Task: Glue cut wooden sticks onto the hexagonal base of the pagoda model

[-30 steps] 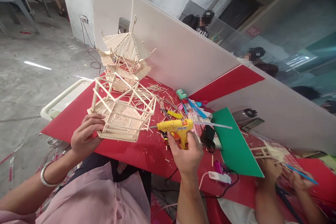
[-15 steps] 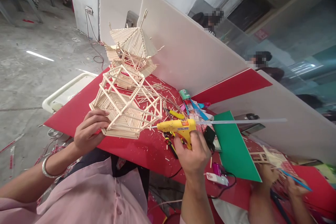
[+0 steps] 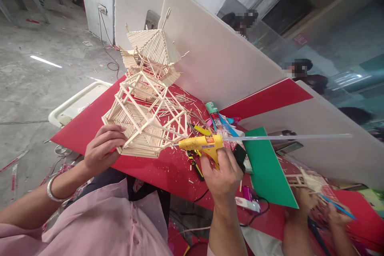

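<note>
My left hand (image 3: 105, 144) is closed on the near left corner of a wooden stick frame (image 3: 141, 129), an open lattice with a base of closely laid sticks. In my right hand (image 3: 223, 172) is a yellow hot glue gun (image 3: 201, 144), its nozzle pointing left at the frame's lower right edge. Whether the tip touches the sticks I cannot tell. A long clear glue stick (image 3: 288, 137) juts from the back of the gun. Behind the frame stands a pagoda-like stick model (image 3: 153, 48) with a sloped roof.
Loose sticks (image 3: 183, 100) litter the red tabletop (image 3: 90, 122). Yellow-handled pliers (image 3: 201, 130), a green-topped can (image 3: 211, 107) and a green board (image 3: 267, 168) lie to the right. White partition boards (image 3: 210, 40) rise behind. At far right, a co-worker's hands (image 3: 336, 212) hold a blue tool.
The frame has tilted slightly, its upper lattice shifting a little right. The glue gun has moved marginally left, still held in my right hand. My left hand keeps its grip.
</note>
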Available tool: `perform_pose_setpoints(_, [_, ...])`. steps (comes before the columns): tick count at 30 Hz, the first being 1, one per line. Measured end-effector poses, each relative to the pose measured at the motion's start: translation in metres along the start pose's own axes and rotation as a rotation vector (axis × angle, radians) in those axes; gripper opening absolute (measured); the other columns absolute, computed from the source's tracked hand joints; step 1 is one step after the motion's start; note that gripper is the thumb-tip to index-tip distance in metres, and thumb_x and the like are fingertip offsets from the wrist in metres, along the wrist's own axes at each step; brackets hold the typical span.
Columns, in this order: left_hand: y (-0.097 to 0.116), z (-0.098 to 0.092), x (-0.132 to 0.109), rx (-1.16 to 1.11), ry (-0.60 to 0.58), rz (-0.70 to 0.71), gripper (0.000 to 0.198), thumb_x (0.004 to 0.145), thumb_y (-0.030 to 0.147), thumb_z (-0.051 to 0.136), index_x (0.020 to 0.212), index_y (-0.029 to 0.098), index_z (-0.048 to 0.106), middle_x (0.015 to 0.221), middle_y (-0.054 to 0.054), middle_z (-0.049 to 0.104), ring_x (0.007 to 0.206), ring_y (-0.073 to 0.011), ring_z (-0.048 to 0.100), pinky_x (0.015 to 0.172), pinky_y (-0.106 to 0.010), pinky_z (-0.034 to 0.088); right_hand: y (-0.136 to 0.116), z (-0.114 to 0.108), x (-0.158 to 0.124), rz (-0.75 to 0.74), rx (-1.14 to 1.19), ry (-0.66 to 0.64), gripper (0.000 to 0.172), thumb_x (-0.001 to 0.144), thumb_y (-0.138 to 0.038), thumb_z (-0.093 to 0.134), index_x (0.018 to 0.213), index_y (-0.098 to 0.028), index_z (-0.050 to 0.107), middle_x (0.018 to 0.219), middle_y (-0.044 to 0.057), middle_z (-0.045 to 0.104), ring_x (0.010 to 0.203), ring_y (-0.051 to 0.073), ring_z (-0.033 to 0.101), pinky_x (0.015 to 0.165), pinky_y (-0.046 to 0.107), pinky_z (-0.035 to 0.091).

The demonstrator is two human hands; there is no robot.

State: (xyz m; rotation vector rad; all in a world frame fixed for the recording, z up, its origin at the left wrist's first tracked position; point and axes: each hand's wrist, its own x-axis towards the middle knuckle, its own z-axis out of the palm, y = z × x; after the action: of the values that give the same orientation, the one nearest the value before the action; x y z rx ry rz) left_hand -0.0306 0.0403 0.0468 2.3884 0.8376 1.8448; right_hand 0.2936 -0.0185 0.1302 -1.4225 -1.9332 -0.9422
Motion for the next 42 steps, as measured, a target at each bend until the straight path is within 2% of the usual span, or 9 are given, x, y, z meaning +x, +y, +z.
perform_pose_setpoints(27, [0.0024, 0.0031, 0.0045, 0.013, -0.007, 0.010, 0.010, 0.088, 0.012, 0.060, 0.090, 0.022, 0.062, 0.079, -0.003, 0.071, 0.089, -0.0222, 0.070, 0.076, -0.037, 0.059, 0.0037, -0.0026, -0.0024, 0.036, -0.020, 0.012, 0.023, 0.079, -0.025, 0.069, 0.101, -0.020, 0.062, 0.085, 0.007, 0.071, 0.072, 0.020, 0.070, 0.065, 0.028, 0.055])
perform_pose_setpoints(42, [0.0028, 0.0042, 0.0034, 0.019, -0.016, 0.000, 0.011, 0.087, 0.011, 0.061, 0.089, 0.022, 0.062, 0.079, -0.003, 0.071, 0.090, -0.0221, 0.070, 0.075, -0.036, 0.058, 0.0035, 0.0065, -0.0092, 0.049, 0.003, -0.004, 0.027, 0.080, -0.027, 0.069, 0.105, -0.019, 0.062, 0.088, 0.008, 0.071, 0.075, 0.021, 0.070, 0.067, 0.030, 0.057])
